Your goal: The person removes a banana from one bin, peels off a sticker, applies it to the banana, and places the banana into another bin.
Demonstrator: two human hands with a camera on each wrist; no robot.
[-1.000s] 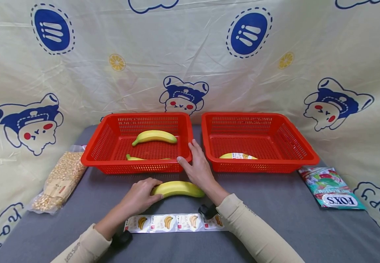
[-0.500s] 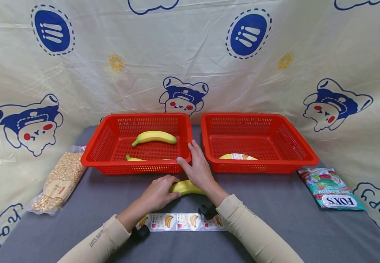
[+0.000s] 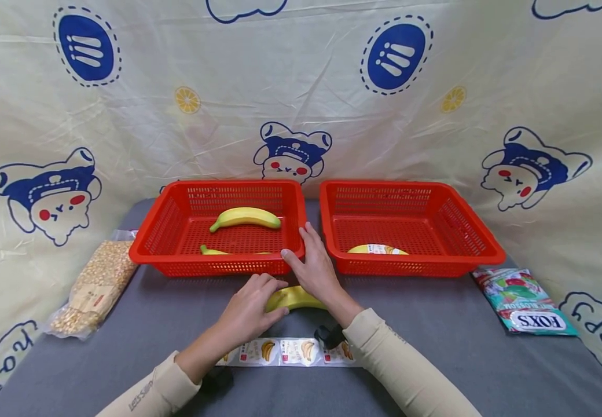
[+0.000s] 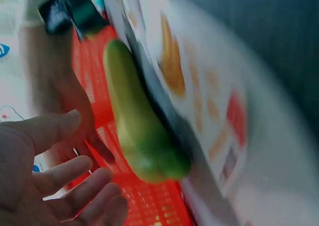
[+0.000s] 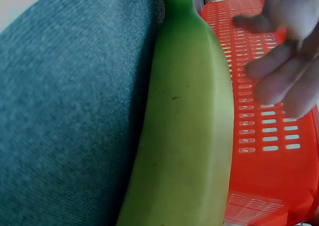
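A yellow-green banana (image 3: 297, 297) lies on the grey cloth in front of the left red basket (image 3: 212, 265), partly hidden by my hands in the head view. My left hand (image 3: 251, 305) is over its left end, with fingers loosely bent; the left wrist view shows a gap between these fingers and the banana (image 4: 137, 116). Extended fingers of my right hand (image 3: 315, 267) rest at the left basket's front right corner, the thumb at its rim. Below the banana a strip of white banana-picture stickers (image 3: 280, 352) lies flat, its ends partly covered by the arms.
Two bananas are inside the left basket, one a yellow banana (image 3: 245, 218). The right red basket (image 3: 415, 265) holds a banana with a white sticker (image 3: 377, 249). A bag of corn kernels (image 3: 95, 289) lies at left, a FOX'S packet (image 3: 525, 302) at right.
My left hand first slid rightward along the banana, then drew slightly back and up, leaving more of it in sight. The right hand has stayed at the basket corner.
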